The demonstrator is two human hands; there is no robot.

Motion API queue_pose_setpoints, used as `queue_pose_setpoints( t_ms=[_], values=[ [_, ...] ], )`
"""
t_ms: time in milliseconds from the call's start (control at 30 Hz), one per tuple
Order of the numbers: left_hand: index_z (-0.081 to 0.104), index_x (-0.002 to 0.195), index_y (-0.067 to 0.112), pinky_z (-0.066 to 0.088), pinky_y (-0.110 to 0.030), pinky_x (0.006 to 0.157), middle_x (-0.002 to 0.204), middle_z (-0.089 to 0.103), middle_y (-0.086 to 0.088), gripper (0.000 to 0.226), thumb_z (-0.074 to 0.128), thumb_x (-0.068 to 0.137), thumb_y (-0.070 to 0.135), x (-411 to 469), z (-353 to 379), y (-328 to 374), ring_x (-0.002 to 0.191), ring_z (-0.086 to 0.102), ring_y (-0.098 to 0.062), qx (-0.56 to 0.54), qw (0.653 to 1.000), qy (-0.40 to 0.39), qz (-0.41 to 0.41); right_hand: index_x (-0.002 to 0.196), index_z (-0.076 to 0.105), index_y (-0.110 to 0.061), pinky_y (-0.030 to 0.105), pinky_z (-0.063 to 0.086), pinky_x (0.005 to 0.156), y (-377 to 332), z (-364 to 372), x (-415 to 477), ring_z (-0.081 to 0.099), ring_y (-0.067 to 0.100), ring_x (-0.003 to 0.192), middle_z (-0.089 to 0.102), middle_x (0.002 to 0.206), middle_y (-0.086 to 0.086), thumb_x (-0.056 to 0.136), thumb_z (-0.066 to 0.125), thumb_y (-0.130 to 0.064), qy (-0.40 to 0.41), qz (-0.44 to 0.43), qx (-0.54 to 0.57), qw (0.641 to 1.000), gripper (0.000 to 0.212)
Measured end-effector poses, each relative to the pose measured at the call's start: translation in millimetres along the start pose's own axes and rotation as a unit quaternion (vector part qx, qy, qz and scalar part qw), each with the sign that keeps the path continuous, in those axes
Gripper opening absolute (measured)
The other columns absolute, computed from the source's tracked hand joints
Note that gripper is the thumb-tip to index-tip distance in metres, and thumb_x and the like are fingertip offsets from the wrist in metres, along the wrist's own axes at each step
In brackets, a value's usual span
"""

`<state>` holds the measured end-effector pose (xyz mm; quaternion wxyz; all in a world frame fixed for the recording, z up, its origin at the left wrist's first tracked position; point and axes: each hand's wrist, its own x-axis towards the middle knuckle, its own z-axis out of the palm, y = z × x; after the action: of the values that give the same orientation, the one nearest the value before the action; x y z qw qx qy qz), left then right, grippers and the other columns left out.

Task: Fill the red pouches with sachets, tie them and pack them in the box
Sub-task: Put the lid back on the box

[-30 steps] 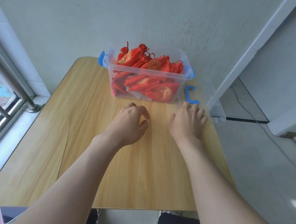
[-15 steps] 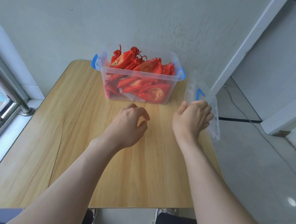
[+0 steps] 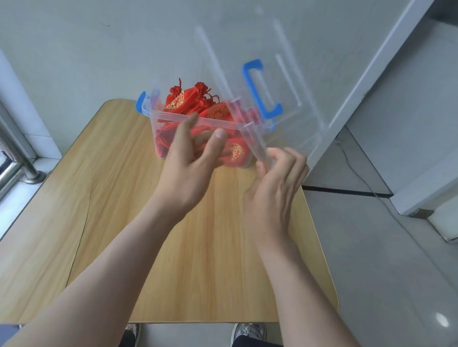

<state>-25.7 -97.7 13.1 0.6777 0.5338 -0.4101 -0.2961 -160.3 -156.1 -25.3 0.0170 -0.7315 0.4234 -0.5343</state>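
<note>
Holding the clear lid (image 3: pixel 295 57) in the air, head view: right hand (image 3: pixel 272 191) grip is clamped on the lid's near lower edge, fingers curled round it. Lid is tilted and motion-blurred, above the far right corner of the counter (image 3: pixel 115 194). Its blue handle (image 3: pixel 258 92) sits mid-panel. Left hand (image 3: pixel 188 166) grip is apart, fingers fairly straight and spread, holding nothing, raised in front of the box's front wall. Touching that wall or not, cannot tell. Box (image 3: pixel 167 115) is clear plastic with a blue clip (image 3: pixel 140 103) at its left end; it stands at the far edge of the counter, uncovered. Red pouches (image 3: pixel 197 97) with gold print are heaped inside, tied tops poking above the rim. No loose sachets or unfilled pouches show on the counter.

Handling, as a judgement:
- **Lid:** looks light, thin and stiff with some flex, smooth and slippery. A one-edge hold lets it swing. Better taken with both hands on opposite edges, or by the blue handle.
- **Pouches:** soft, light, squashable. The heap above the rim probably needs pressing down before the lid seats.
- **Box:** likely light and could slide on the smooth wood when the lid is pushed on, so steady it by a side wall.

Task looks close to done, with only closing the box left.
</note>
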Motion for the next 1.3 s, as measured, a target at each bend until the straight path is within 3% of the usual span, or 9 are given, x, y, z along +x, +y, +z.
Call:
queue_pose_setpoints(
  t_ms=[100, 200, 300, 433, 600, 733, 967, 1167, 1300],
  values=[
    [-0.003, 0.167, 0.027, 0.063, -0.044, 0.092, 0.138, 0.066, -0.014, 0.09, 0.064, 0.107, 0.035, 4.9, -7.7, 15.3, 0.104, 0.079, -0.025, -0.082, 0.993, 0.077, 0.026, 0.124, 0.057, 0.0, 0.035, 0.042, 0.113, -0.1, 3.8, -2.1, 0.05, 0.032, 0.129, 0.049, 0.133, 0.015, 0.099, 0.056, 0.009, -0.044, -0.026, 0.017, 0.999, 0.027],
    [-0.01, 0.168, 0.023, 0.066, -0.041, 0.082, 0.114, 0.076, -0.008, 0.094, 0.061, 0.108, 0.036, 11.2, -18.2, 22.5, 0.097, 0.08, -0.024, -0.109, 0.978, 0.177, 0.002, 0.125, 0.059, -0.001, 0.035, 0.033, 0.124, 1.2, 8.2, 0.8, 0.044, 0.033, 0.145, 0.05, 0.135, 0.014, 0.099, 0.055, 0.012, -0.056, -0.04, 0.029, 0.997, 0.03],
    [-0.001, 0.169, 0.028, 0.066, -0.04, 0.076, 0.105, 0.076, -0.009, 0.09, 0.062, 0.106, 0.04, 19.7, -30.2, 20.5, 0.093, 0.08, -0.025, -0.146, 0.959, 0.234, -0.057, 0.126, 0.061, 0.0, 0.029, 0.032, 0.125, 1.5, 11.0, 5.8, 0.038, 0.024, 0.152, 0.05, 0.139, 0.015, 0.097, 0.052, 0.019, -0.052, -0.029, 0.041, 0.997, 0.035],
    [0.032, 0.158, 0.023, 0.067, -0.044, 0.074, 0.102, 0.072, -0.016, 0.061, 0.063, 0.106, 0.032, 31.2, -32.9, 13.6, 0.079, 0.077, -0.027, -0.164, 0.951, 0.248, -0.086, 0.125, 0.062, -0.002, 0.009, 0.043, 0.102, -2.0, 15.8, 14.0, 0.044, -0.009, 0.13, 0.044, 0.145, 0.015, 0.095, 0.053, 0.022, -0.034, -0.02, 0.063, 0.997, 0.039],
    [0.013, 0.165, 0.025, 0.068, -0.044, 0.074, 0.091, 0.074, -0.015, 0.08, 0.065, 0.105, 0.023, 55.8, -27.9, 8.4, 0.073, 0.076, -0.027, -0.128, 0.957, 0.24, -0.097, 0.13, 0.064, -0.005, 0.0, 0.036, 0.096, 0.4, 29.0, 37.9, 0.056, 0.013, 0.125, 0.044, 0.149, 0.018, 0.103, 0.051, 0.011, 0.0, 0.026, 0.054, 0.998, 0.034],
    [0.033, 0.16, 0.026, 0.062, -0.034, 0.064, 0.101, 0.076, -0.008, 0.067, 0.067, 0.103, 0.033, 73.5, -35.4, -7.6, 0.072, 0.075, -0.018, -0.022, 0.967, 0.238, -0.091, 0.13, 0.064, -0.004, -0.003, 0.027, 0.095, 9.4, 43.6, 57.1, 0.049, 0.009, 0.128, 0.048, 0.146, 0.018, 0.102, 0.048, 0.013, 0.027, 0.052, 0.047, 0.997, 0.036],
    [0.048, 0.147, 0.033, 0.052, -0.051, 0.109, 0.14, 0.059, -0.004, 0.072, 0.066, 0.083, 0.059, 89.4, -52.3, -22.5, 0.128, 0.062, -0.028, 0.112, 0.954, 0.27, -0.071, 0.135, 0.063, -0.009, -0.004, 0.019, 0.103, 13.4, 75.2, 62.7, 0.04, 0.013, 0.145, 0.052, 0.149, 0.015, 0.107, 0.045, 0.006, 0.015, 0.093, 0.057, 0.994, 0.037],
    [0.058, 0.136, 0.021, 0.049, -0.036, 0.106, 0.134, 0.056, 0.004, 0.051, 0.07, 0.094, 0.046, 90.6, -65.0, -21.1, 0.122, 0.057, -0.014, 0.172, 0.943, 0.277, -0.068, 0.135, 0.065, -0.011, 0.01, 0.028, 0.111, 14.5, 82.4, 63.5, 0.046, 0.022, 0.146, 0.058, 0.145, 0.015, 0.104, 0.048, -0.001, -0.01, 0.127, 0.064, 0.99, 0.037],
    [0.068, 0.108, 0.008, 0.045, -0.031, 0.075, 0.09, 0.058, 0.009, 0.041, 0.069, 0.091, 0.046, 90.2, -72.5, -22.0, 0.085, 0.055, -0.016, 0.182, 0.938, 0.288, -0.065, 0.128, 0.069, -0.012, 0.016, 0.034, 0.108, 3.9, 74.9, 63.3, 0.052, 0.021, 0.139, 0.06, 0.139, 0.013, 0.097, 0.053, -0.019, -0.019, 0.175, 0.093, 0.98, 0.035]
  ],
)
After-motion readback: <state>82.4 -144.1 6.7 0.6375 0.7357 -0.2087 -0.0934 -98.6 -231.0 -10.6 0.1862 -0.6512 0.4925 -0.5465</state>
